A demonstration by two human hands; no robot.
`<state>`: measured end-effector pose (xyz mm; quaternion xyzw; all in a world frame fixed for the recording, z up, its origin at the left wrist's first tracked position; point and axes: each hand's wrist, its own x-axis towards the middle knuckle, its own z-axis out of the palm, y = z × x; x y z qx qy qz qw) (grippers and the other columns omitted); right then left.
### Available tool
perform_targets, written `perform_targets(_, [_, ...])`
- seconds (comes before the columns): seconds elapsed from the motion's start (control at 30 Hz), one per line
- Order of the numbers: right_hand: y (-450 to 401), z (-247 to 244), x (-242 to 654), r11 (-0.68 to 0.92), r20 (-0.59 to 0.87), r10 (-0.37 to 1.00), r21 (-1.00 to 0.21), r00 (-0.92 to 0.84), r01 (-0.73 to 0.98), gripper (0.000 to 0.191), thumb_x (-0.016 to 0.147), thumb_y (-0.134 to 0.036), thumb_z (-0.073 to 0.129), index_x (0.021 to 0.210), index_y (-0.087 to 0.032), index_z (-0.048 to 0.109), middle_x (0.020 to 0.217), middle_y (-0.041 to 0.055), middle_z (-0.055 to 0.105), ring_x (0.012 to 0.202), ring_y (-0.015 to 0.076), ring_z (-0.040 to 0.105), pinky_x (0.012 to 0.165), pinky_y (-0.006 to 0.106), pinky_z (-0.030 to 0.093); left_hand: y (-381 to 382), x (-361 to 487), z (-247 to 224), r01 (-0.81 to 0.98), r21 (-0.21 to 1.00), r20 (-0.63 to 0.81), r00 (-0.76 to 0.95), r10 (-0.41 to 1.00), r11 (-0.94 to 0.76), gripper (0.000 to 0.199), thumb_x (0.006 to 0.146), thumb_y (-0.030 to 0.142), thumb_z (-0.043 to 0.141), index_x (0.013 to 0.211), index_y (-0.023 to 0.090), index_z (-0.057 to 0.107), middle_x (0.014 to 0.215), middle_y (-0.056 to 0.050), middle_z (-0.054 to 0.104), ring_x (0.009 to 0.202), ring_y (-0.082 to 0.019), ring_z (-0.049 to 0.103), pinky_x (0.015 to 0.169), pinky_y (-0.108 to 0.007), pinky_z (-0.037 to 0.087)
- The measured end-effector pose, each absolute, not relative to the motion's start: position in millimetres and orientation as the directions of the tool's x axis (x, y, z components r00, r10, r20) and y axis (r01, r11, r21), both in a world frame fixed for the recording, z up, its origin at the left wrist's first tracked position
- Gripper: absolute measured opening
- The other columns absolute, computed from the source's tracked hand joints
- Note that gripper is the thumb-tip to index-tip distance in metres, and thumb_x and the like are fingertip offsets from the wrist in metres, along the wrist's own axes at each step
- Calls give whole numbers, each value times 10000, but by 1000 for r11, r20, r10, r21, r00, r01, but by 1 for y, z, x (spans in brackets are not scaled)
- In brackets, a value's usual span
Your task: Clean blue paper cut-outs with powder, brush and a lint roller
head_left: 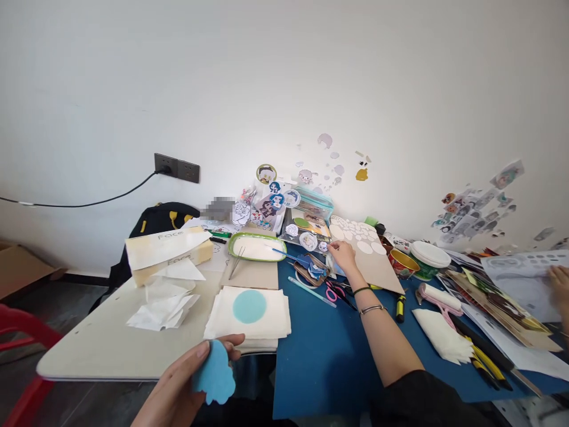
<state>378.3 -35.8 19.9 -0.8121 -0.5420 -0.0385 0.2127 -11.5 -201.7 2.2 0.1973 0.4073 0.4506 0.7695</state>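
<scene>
My left hand (178, 385) holds a blue scalloped felt piece (214, 372) between thumb and fingers, low in front of the table. Beyond it, a light-blue circle (249, 306) lies on a stack of white sheets (217, 320). My right hand (343, 256) reaches to the back of the blue mat (320, 367), its fingers pinched near a small round sticker (323, 246); whether it grips anything is too small to tell. Below that hand sit dark-blue cut pieces (315, 268), pink-handled scissors (331, 292) and a pale-blue pen (311, 292).
A green-rimmed tray (258, 257) with tweezers (236, 264) stands behind the sheets. Tissue box (169, 252) and crumpled tissues (164, 305) are left. Rightward are a white-lidded tub (430, 255), a roller (442, 296) and pliers (484, 362). Another person's hand (559, 284) touches a sheet at far right.
</scene>
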Motion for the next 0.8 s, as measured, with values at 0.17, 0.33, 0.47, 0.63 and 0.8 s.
perform_targets(0.17, [-25, 16, 372, -315, 243, 879, -348, 409, 883, 274, 919, -350, 564, 1111, -156, 594, 1114, 70, 613, 954, 195, 613, 832, 405, 518, -200, -17, 1, -511, 674, -436, 307, 846, 533, 440, 723, 455, 714, 1031, 141, 732, 1060, -99, 732, 1100, -309, 620, 835, -291, 558])
perform_targets(0.33, [-29, 11, 371, -267, 247, 892, -390, 379, 881, 266, 924, -345, 559, 1103, -152, 595, 1088, 65, 620, 921, 184, 621, 804, 385, 529, -197, -18, -2, -517, 698, -410, 280, 868, 496, 384, 730, 443, 710, 974, 149, 750, 1105, -79, 720, 1093, -292, 622, 819, -257, 561])
perform_targets(0.47, [-32, 8, 371, -225, 269, 896, -411, 353, 883, 264, 924, -343, 560, 1098, -149, 595, 1078, 63, 622, 913, 182, 623, 799, 382, 531, -197, -18, -6, -497, 728, -384, 276, 881, 473, 397, 727, 482, 701, 953, 160, 755, 1201, -56, 679, 1163, -288, 576, 806, -224, 561])
perform_targets(0.63, [-36, 14, 380, -205, 302, 888, -415, 347, 886, 260, 922, -343, 562, 1093, -151, 600, 1090, 65, 621, 936, 188, 619, 817, 392, 524, -194, -20, -9, -513, 713, -376, 296, 878, 478, 392, 668, 497, 744, 883, 169, 766, 1159, -54, 701, 1131, -301, 595, 782, -233, 573])
perform_targets(0.8, [-64, 26, 410, -257, 316, 864, -391, 391, 884, 255, 919, -341, 566, 1083, -150, 605, 1098, 66, 620, 959, 195, 613, 833, 401, 517, -194, -21, -10, -540, 714, -367, 253, 895, 446, 357, 623, 466, 786, 833, 177, 770, 1075, -48, 734, 1040, -286, 644, 772, -238, 582])
